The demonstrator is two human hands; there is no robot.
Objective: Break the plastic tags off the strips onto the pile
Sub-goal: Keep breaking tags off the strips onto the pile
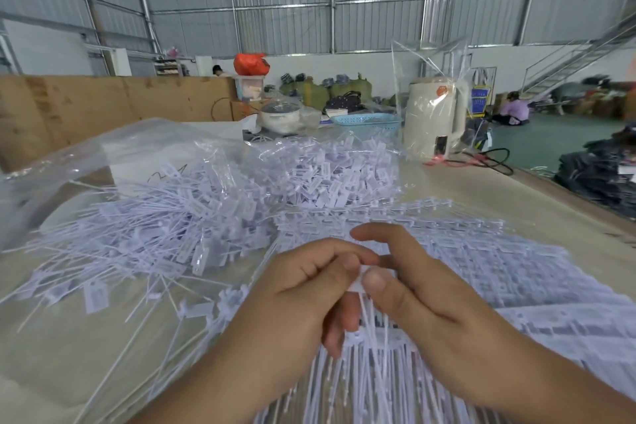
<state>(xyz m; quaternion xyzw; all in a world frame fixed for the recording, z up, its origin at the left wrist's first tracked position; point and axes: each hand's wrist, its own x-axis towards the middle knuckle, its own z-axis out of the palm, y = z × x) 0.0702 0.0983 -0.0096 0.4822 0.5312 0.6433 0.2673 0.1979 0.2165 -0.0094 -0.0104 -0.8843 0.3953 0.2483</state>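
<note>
My left hand (303,289) and my right hand (413,286) meet at the lower middle, and both pinch a strip of white plastic tags (371,330) whose thin tails hang down toward me. The pinched tag shows white between my thumbs. A big pile of loose white tags (165,227) lies on the table to the left. Further back sits a second heap of tags (330,179) on clear plastic. Unbroken tag strips (499,272) are stacked flat under and to the right of my hands.
A clear plastic bag (86,162) lies at the left behind the pile. At the table's far end stand a cream kettle (433,120) in clear wrap, a blue basket (364,120) and a small pot (280,115). Cardboard sheets (103,107) wall the left. A person (514,110) sits far right.
</note>
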